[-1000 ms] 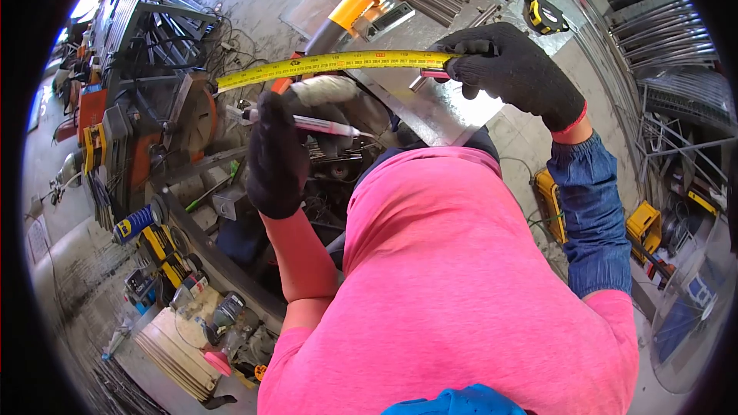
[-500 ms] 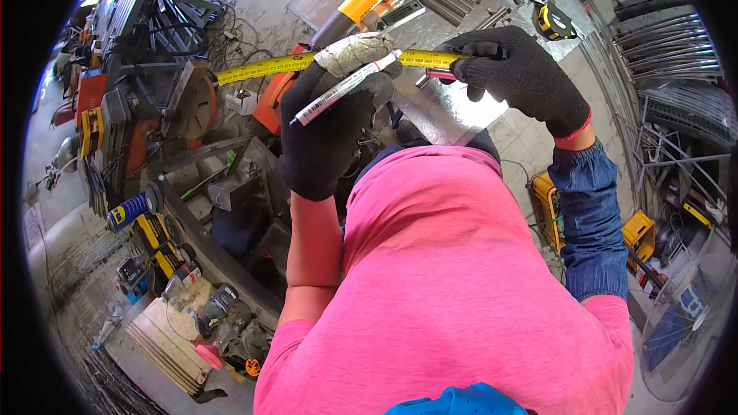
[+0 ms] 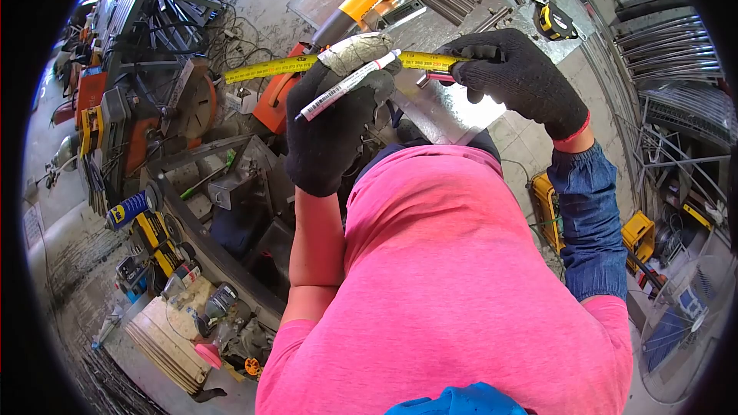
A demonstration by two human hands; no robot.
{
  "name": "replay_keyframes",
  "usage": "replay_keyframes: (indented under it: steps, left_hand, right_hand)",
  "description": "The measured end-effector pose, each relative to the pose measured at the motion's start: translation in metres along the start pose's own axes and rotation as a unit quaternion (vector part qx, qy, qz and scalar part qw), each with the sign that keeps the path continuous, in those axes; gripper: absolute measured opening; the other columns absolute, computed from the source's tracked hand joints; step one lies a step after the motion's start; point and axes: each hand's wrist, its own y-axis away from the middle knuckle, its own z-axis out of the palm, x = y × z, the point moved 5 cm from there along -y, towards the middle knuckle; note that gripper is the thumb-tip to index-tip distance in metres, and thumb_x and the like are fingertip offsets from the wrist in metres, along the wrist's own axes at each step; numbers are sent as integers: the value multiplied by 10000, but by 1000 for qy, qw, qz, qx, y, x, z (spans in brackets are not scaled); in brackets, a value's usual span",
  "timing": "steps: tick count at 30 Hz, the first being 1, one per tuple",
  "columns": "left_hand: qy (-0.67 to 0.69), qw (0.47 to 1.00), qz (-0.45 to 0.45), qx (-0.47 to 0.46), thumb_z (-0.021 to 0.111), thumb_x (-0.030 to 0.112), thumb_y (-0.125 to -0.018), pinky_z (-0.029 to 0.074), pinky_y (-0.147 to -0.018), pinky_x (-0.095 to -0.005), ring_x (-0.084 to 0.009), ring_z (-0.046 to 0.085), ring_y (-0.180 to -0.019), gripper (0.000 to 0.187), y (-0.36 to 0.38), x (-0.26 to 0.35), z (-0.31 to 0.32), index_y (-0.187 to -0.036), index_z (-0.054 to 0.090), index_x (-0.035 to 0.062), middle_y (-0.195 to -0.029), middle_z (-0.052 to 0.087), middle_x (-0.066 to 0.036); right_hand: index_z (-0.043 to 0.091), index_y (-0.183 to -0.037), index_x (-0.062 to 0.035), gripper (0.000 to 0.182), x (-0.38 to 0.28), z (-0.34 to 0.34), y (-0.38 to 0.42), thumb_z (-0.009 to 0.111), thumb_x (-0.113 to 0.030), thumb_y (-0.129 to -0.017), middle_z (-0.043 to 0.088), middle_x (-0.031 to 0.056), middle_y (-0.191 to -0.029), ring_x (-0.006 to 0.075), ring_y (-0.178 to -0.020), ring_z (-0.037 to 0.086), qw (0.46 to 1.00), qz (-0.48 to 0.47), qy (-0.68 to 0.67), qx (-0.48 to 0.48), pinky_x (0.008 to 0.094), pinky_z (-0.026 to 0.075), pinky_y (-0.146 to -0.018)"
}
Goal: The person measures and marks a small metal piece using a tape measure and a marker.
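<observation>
1 yellow tape [image 3: 269, 70] spans 10 to 1 o'clock; the right hand [image 3: 523, 79], at 2, pinches it, the left hand [image 3: 329, 129], at 11, grips a marker [image 3: 340, 92]; straight, steady tension should give truer readings.

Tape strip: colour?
Tape strip: yellow with dark and some red markings. Best seen in the head view.

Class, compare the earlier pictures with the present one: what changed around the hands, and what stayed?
Since the first picture, the left hand has moved right and up, from mostly below the yellow tape to across its middle. Its pen, which sloped down to the right, now slants up to the right. The right hand stays at the tape; the grinder lies as before.
</observation>
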Motion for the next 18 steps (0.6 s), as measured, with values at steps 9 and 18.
replay_keyframes:
  steps: [9, 18]
  left_hand:
    - [-50, 999, 4, 3, 722, 43, -966, 582, -879, -302, -165, 731, -1000, 302, 5, 15, 7, -1255, 702, -43, -1146, 771, -127]
    - [-91, 994, 52, -25, 762, -37, -850, 570, -862, -328, -207, 721, -951, 297, 10, 12, 37, -1144, 751, 7, -1064, 755, -111]
  right_hand:
    - [717, -1287, 14, 395, -3, -2, 1, 718, -189, -949, 783, 61, -922, 74, -688, 693, 1000, 11, 12, -7, 229, 556, -605]
    - [730, -1270, 11, 369, 3, 2, 0, 699, -182, -957, 778, 48, -922, 54, -698, 668, 1000, -5, 3, 1, 227, 550, -612]
